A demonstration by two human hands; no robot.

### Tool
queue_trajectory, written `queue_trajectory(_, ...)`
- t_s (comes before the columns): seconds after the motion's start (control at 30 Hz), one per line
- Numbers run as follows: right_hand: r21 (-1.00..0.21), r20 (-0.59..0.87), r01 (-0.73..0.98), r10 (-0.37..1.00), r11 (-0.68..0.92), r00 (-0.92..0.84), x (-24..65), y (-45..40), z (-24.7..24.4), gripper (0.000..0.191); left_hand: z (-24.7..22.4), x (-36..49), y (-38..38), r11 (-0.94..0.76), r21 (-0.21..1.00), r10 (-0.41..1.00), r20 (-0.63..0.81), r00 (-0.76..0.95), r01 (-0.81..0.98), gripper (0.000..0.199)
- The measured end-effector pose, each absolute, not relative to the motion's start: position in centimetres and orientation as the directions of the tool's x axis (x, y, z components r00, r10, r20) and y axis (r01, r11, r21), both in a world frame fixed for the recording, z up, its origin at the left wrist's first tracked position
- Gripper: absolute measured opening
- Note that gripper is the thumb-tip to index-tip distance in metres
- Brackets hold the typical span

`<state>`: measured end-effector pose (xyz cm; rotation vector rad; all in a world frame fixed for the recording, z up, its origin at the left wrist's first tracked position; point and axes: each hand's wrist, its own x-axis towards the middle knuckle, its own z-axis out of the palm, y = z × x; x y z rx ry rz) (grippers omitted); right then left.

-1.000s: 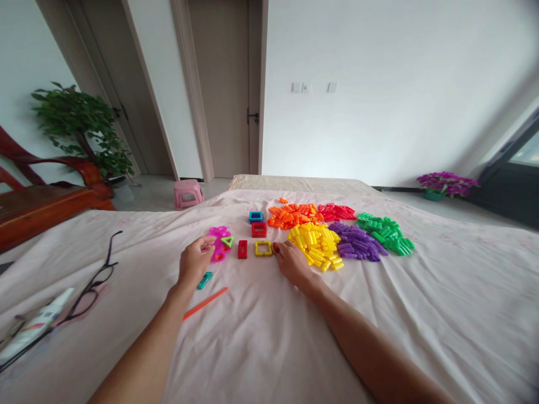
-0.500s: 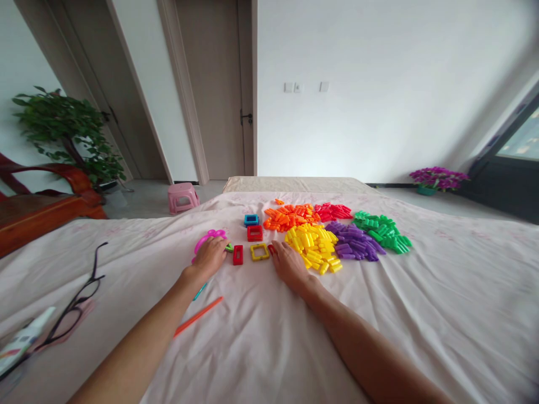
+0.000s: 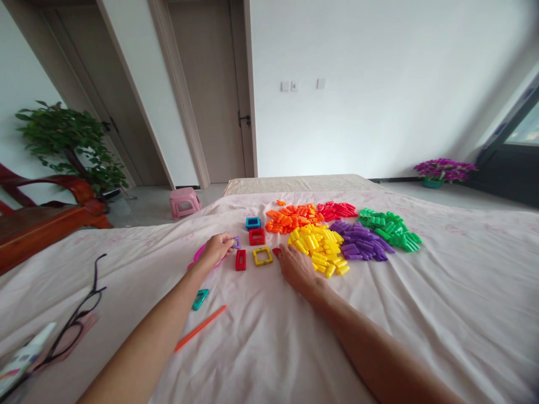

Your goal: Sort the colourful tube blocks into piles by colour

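Observation:
Pinched in my left hand [image 3: 218, 250] is a small purple magnetic tile [image 3: 236, 243], lifted beside a magenta ring-like piece [image 3: 197, 257] that the hand partly covers. My right hand [image 3: 297, 265] rests low on the cloth with its fingertips closed on a red magnetic tile [image 3: 276, 252], which looks triangular. Between the hands lie a yellow square tile [image 3: 263, 256] and a narrow red rectangular tile [image 3: 240, 260]. Behind them are a stack of red square tiles [image 3: 256, 237] and a stack of blue ones [image 3: 252, 223]. A teal triangular tile [image 3: 200, 299] lies near my left forearm.
Piles of orange [image 3: 290, 219], red [image 3: 337, 210], yellow [image 3: 315, 244], purple [image 3: 362, 242] and green [image 3: 391, 227] plastic pieces spread to the right. An orange stick [image 3: 201, 328], eyeglasses [image 3: 76, 314] and a white tube [image 3: 27, 353] lie on the cloth at left.
A green piece was at my left fingertips; now a purple tile is there, and that hand has moved slightly right. The teal tile shows more fully. My right hand stays at the red tile.

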<state>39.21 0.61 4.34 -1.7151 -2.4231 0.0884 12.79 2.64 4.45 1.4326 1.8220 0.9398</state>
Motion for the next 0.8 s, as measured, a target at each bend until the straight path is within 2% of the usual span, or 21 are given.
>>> queue_trajectory(0.2,-0.165,0.132,0.911,0.924,0.377,-0.358,39.5,0.3,4.1,0.029,3.7,14.7,5.5,0.25,0.856,0.954,-0.138,-0.265,0.452,0.04)
queue_trajectory(0.37,-0.176,0.144,0.902,0.917,0.393,-0.372,39.6,0.1,4.3,0.029,4.3,15.1,5.9,0.244,0.82,0.956,-0.114,-0.271,0.517,0.038)
queue_trajectory(0.6,-0.15,0.131,0.903,0.914,0.402,-0.385,39.5,-0.1,4.2,0.032,8.0,10.7,1.0,0.123,0.685,0.978,0.038,-0.203,0.718,0.012)
queue_trajectory(0.8,-0.133,0.114,0.903,0.911,0.409,-0.396,39.3,-0.2,4.0,0.038,9.6,7.9,-6.7,0.137,0.519,0.988,-0.012,-0.153,0.844,0.014)
